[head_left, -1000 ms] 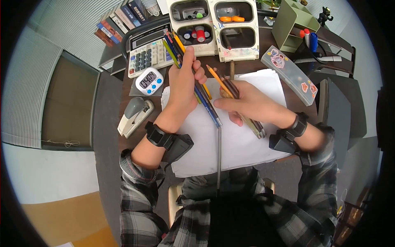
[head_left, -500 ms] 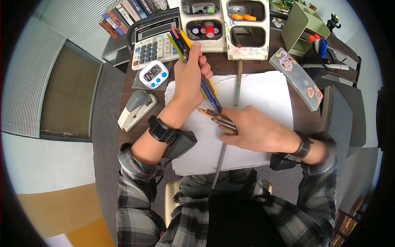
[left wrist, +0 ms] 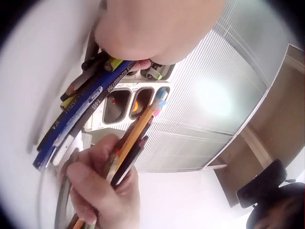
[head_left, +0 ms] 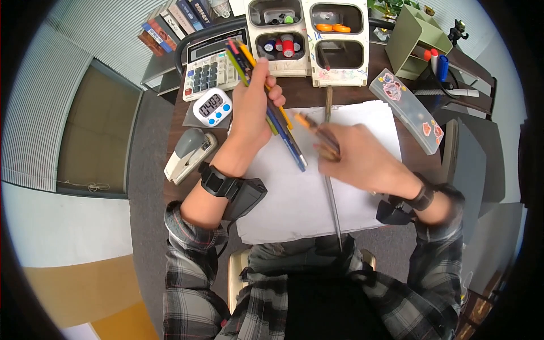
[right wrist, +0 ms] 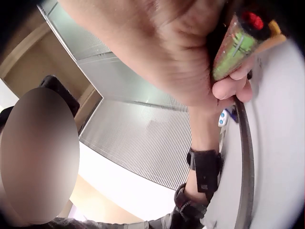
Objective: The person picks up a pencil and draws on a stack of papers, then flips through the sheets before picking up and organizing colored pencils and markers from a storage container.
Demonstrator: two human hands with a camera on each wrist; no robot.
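My left hand (head_left: 249,113) grips a bundle of pencils (head_left: 292,150) above the paper, with blue, dark, yellow and green ones among them. A blue pencil (left wrist: 76,117) stands out in the left wrist view. Lower and to the right, my right hand (head_left: 362,158), somewhat blurred, holds a second bundle of pencils (head_left: 323,136). In the left wrist view this bundle includes a yellow pencil (left wrist: 136,136) and a dark one (left wrist: 129,164). The right wrist view shows a thick green stick with a red core (right wrist: 236,50) in that hand. A long grey strip (head_left: 334,209) runs below the right hand.
Under the hands lies white paper (head_left: 277,209). A timer (head_left: 212,107), calculator (head_left: 207,76) and stapler (head_left: 190,156) stand left. Behind is a compartment tray (head_left: 340,73) with a brown stick (head_left: 328,102) before it. A stickered case (head_left: 405,110) lies right, near a green organizer (head_left: 416,48).
My right hand dipped toward the lower end of the left bundle, then moved up and right with its pencils. The left hand keeps its grip and has barely shifted. The grey strip's lower end swung right.
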